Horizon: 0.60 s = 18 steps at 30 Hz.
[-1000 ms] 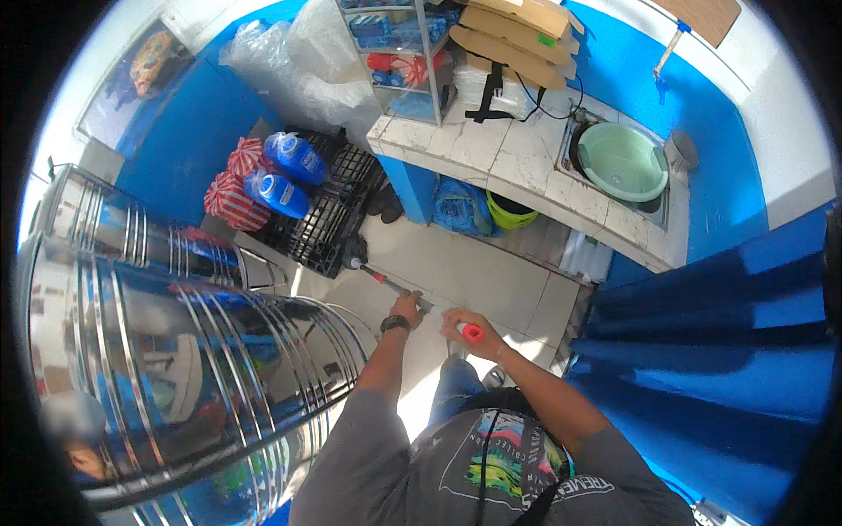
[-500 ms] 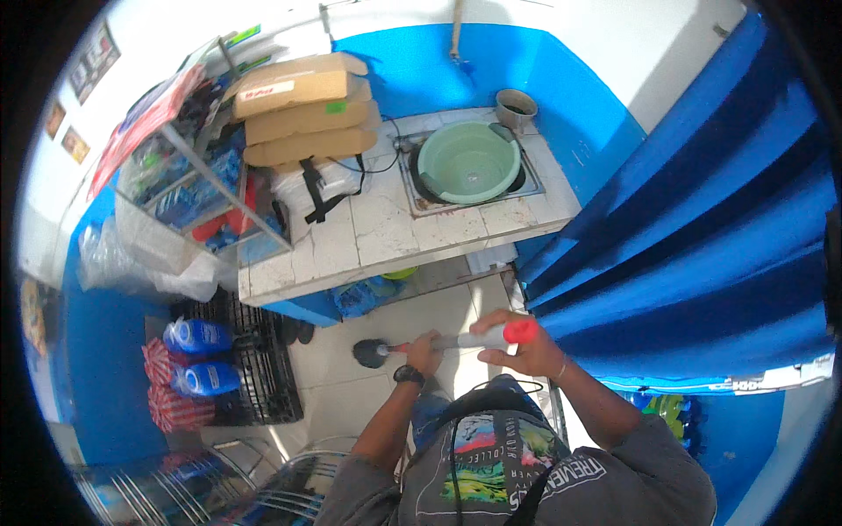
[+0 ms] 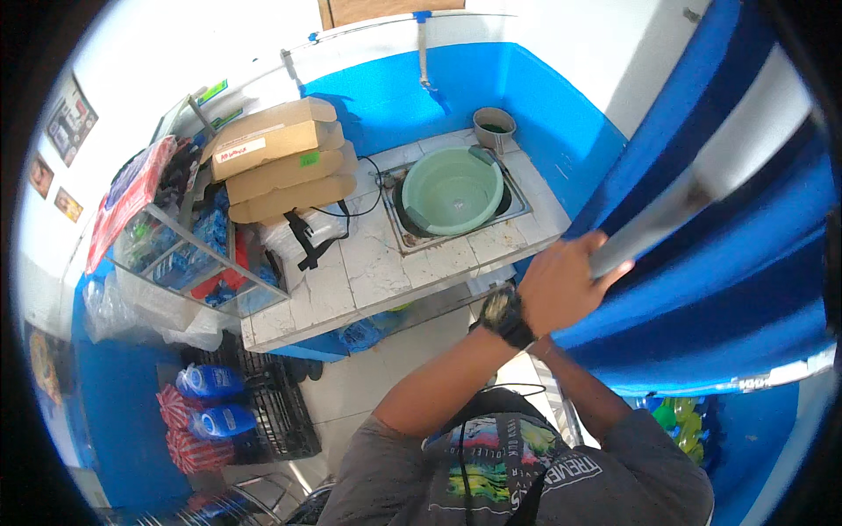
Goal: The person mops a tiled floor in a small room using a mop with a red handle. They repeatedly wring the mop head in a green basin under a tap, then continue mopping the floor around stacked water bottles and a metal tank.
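Note:
My left hand (image 3: 566,285), with a dark watch on its wrist, is closed around the lower part of a long grey pole (image 3: 653,223). The pole slants up to the right, in front of the blue curtain (image 3: 737,289), and widens into a paler, blurred section at its upper end. My right forearm (image 3: 583,390) reaches up behind the left wrist. The right hand itself is hidden there, so its fingers cannot be made out.
A green basin (image 3: 452,188) sits over a stove on the tiled counter (image 3: 386,276). Beside it are a pot (image 3: 494,130), stacked cardboard boxes (image 3: 281,162) and a metal rack (image 3: 197,250). Blue-capped containers (image 3: 219,421) stand by a black crate (image 3: 285,403) at lower left.
My left hand has moved up and right with the pole, which has swung from low over the floor to slanting across the curtain. My right hand has gone behind the left. The view has shifted slightly.

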Tool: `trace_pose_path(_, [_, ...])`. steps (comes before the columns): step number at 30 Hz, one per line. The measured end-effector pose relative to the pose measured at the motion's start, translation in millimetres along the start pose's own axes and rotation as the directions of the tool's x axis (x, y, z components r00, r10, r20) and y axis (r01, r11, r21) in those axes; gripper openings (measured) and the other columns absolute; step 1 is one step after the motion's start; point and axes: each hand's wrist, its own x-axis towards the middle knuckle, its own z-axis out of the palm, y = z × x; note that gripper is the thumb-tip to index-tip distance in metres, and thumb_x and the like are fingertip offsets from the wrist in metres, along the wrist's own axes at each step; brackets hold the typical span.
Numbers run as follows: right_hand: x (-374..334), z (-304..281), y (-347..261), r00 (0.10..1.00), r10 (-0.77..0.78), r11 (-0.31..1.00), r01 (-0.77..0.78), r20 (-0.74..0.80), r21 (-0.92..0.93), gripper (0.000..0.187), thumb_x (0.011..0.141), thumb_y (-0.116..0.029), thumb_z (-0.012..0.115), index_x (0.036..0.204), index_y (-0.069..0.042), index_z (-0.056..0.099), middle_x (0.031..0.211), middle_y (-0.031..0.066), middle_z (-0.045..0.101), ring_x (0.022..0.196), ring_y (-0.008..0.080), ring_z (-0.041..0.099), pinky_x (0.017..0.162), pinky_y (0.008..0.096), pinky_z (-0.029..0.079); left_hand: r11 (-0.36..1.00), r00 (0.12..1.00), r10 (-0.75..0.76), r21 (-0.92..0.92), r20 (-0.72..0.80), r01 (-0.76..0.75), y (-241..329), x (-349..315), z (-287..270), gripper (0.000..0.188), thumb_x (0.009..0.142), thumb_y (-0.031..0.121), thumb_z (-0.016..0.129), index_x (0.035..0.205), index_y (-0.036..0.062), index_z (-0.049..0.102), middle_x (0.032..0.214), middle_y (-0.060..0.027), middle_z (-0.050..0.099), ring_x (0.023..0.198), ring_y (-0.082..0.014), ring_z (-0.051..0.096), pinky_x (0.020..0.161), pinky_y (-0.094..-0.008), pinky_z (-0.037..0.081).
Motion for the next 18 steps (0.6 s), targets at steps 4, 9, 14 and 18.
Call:
trace_pose_path(4, [62.3,-109.4,-10.3,0.998,-0.056,0.998,0.056,-0.031,0.022,0.043,0.095,-0.017,0.072,0.131,-0.001,0.053,0.106,0.0119,0.070,0.100,0.0291,0.067,0.090,0.0432,0.052,0.939,0.932,0.290,-0.125,-0.218,-0.321,16.3,50.2,-26.9,0.073,0.086,0.055,0.077,0.133,0.0039,0.055,0.106,-0.0223,0.067,0.098,-0.0416,0.067,0.085,-0.0492,0.053])
trace_pose_path(9, [169.3,-250.2,-95.5,0.919,0.129,0.840,0.098,-0.373,0.533,0.026,0.098,-0.014,0.069,0.116,-0.004,0.053,0.086,0.0043,0.063,0.065,0.0116,0.063,0.058,0.0290,0.050,0.938,0.933,0.280,-0.142,-0.226,-0.315,-84.6,80.7,-20.6,0.091,0.084,0.049,0.082,0.148,0.0004,0.040,0.132,-0.0227,0.054,0.123,-0.0366,0.055,0.105,-0.0463,0.045])
trace_pose_path(14, [264.4,-350.0,-194.9,0.800,-0.037,0.836,0.353,-0.599,0.419,0.024,0.100,-0.019,0.067,0.114,-0.002,0.056,0.065,0.0005,0.056,0.049,0.0078,0.053,0.042,0.0237,0.040,0.980,0.954,0.172,-0.056,-0.247,-0.191,-143.5,52.1,68.3,0.083,0.087,0.038,0.081,0.146,-0.0024,0.040,0.132,-0.0229,0.051,0.122,-0.0344,0.053,0.108,-0.0444,0.042])
trace_pose_path(18, [329.1,-403.8,-243.5,0.725,-0.216,0.879,0.436,-0.654,0.192,0.031,0.101,-0.029,0.065,0.082,-0.005,0.060,0.063,0.0030,0.059,0.057,0.0131,0.059,0.052,0.0297,0.046,0.974,0.917,0.011,-0.203,-0.399,-0.100,-138.8,95.6,74.1,0.077,0.089,0.038,0.080,0.142,-0.0013,0.041,0.127,-0.0211,0.050,0.113,-0.0327,0.054,0.102,-0.0444,0.044])
